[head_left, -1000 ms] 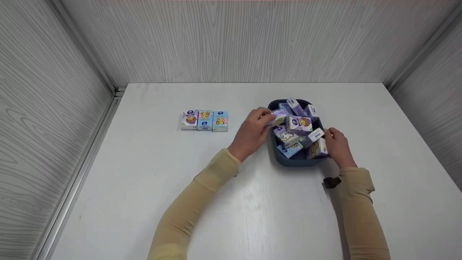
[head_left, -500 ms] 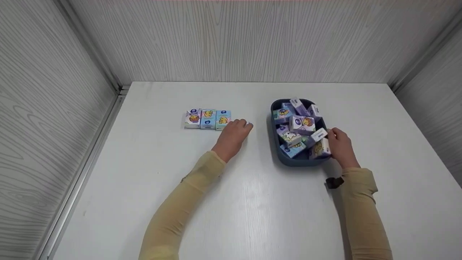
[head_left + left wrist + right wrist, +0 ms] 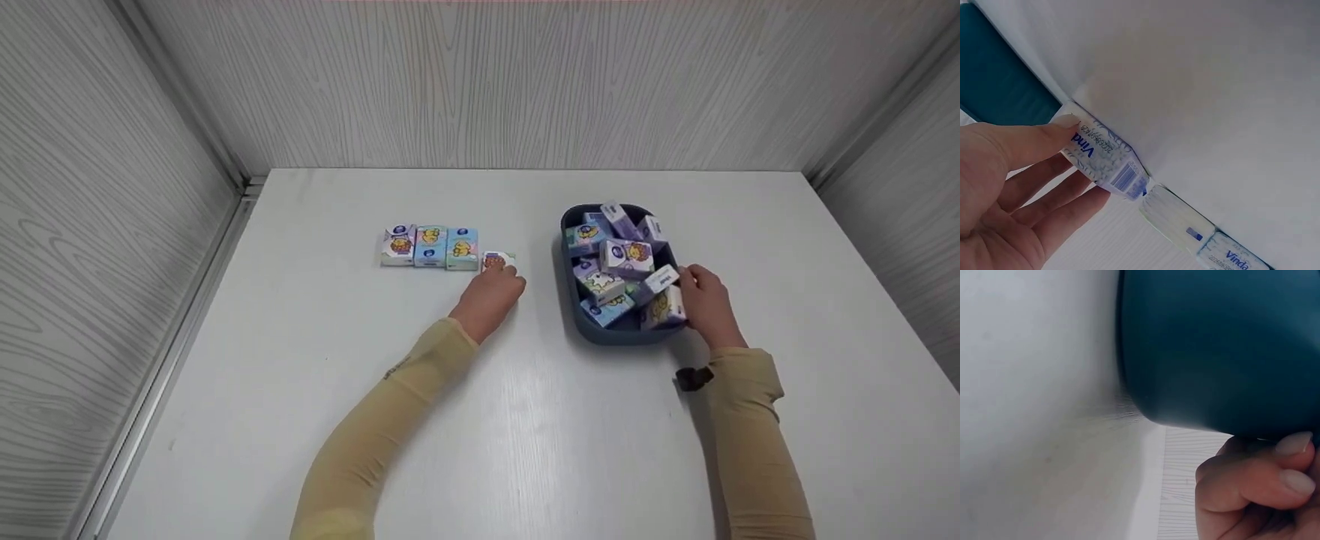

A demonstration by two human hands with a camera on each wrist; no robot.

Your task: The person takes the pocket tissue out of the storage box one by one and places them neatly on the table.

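Observation:
My left hand (image 3: 489, 298) pinches a small Vinda tissue pack (image 3: 1102, 152) between thumb and fingers, low over the white table. In the head view, part of this pack (image 3: 498, 259) shows beyond the fingertips. Three more packs lie side by side to its left: a purple-and-white one (image 3: 398, 245), a blue one (image 3: 430, 246) and a blue-green one (image 3: 462, 249). My right hand (image 3: 709, 306) grips the right side of a dark blue bin (image 3: 626, 337); its curled fingers (image 3: 1241, 486) show in the right wrist view. Several purple and blue tissue packs (image 3: 628, 259) lie jumbled inside the bin.
A white table (image 3: 480, 420) lies beneath everything. Grey wood-grain panels stand at the back (image 3: 480, 82), the left and the right. A small black object (image 3: 694, 379) sits at the right wrist.
My left hand has moved left from the bin with a tissue pack and now holds it by the right end of the row. The right hand has stayed at the bin.

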